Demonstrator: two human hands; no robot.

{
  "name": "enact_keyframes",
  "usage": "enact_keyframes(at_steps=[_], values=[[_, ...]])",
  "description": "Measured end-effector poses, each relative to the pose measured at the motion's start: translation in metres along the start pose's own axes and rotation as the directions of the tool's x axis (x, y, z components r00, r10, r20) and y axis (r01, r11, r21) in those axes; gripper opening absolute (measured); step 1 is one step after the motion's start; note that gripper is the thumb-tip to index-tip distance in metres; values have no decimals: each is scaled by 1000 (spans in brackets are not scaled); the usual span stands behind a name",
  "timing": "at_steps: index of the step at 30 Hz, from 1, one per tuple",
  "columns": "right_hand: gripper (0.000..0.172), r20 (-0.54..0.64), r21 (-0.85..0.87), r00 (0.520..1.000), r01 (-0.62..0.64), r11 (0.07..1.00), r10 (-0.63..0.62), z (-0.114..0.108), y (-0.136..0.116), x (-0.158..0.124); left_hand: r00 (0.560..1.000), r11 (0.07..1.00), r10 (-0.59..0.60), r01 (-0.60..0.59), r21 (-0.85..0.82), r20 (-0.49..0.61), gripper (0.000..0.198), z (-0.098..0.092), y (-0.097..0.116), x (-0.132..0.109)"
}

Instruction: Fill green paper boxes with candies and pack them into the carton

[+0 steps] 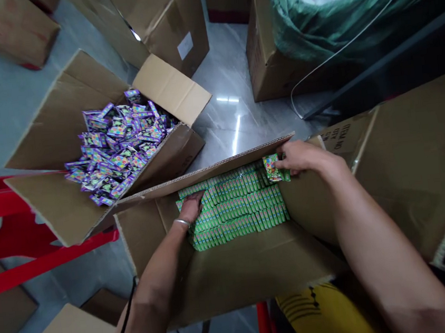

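Note:
Rows of small green packets [238, 207] stand on edge, packed closely together inside an open cardboard box [250, 275] before me. Reaching into the box's left end, my left hand [192, 208] rests against the back rows; its fingertips are partly hidden among the packets. At the box's right end, my right hand [296, 156] pinches a green packet [272, 168] with a colourful printed front, held above the rows close to the far wall. Another green packet seems to sit behind it, partly covered by the fingers.
Beyond on the left, a second open box [68, 103] holds a heap of purple packets [120, 140]. A red plastic stool [49, 253] stands at left. Taller cartons [176, 28] and a green-bag-lined bin [312, 35] are behind; a large carton [417, 167] is at right.

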State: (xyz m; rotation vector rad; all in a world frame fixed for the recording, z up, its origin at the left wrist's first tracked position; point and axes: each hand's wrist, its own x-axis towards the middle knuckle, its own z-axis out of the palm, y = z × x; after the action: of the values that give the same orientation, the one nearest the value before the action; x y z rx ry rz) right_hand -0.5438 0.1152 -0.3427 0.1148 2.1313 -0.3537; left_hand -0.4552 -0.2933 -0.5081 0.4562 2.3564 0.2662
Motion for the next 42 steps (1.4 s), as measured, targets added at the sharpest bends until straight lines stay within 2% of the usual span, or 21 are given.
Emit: enact_keyframes(at_steps=[3, 6, 10, 14, 18, 22, 27, 30, 34, 38, 42], values=[[44, -12, -2, 1000, 3, 1000, -3, -1, -2, -2, 999, 1000, -14, 15, 4, -41, 70, -3, 9, 4], [43, -35, -11, 999, -3, 1000, 2, -1, -3, -2, 998, 1000, 1, -2, -4, -62, 77, 3, 23, 11], [43, -34, -8, 999, -3, 1000, 3, -2, -3, -3, 997, 1000, -9, 8, -6, -74, 75, 16, 37, 8], [44, -30, -25, 999, 15, 1000, -16, -1, -3, -1, 996, 1000, -3, 2, -3, -87, 75, 13, 42, 5], [43, -65, -65, 997, 36, 997, -40, 1, -1, 3, 992, 999, 36, -38, -17, -120, 74, 3, 56, 28], [40, -65, -71, 997, 24, 997, -29, 2, 1, 4, 989, 993, 101, -107, -52, -107, 72, 14, 84, 54], [41, -25, -26, 1000, 17, 1000, -18, 1, 0, 1, 990, 995, 70, -78, -67, -120, 70, 32, 101, 51], [39, -25, -42, 999, 31, 999, -32, 0, -1, 0, 987, 994, 76, -86, -66, -138, 70, 29, 102, 51], [37, -64, -101, 996, 56, 993, -63, 1, -1, 1, 979, 987, 118, -133, -84, -167, 76, 21, 116, 71], [38, -58, -92, 997, 46, 995, -51, 2, 0, 2, 976, 977, 160, -178, -119, -147, 75, 29, 136, 85], [41, -44, -64, 999, 18, 998, -21, 1, -1, 1, 979, 977, 148, -167, -132, -143, 74, 36, 143, 81]])
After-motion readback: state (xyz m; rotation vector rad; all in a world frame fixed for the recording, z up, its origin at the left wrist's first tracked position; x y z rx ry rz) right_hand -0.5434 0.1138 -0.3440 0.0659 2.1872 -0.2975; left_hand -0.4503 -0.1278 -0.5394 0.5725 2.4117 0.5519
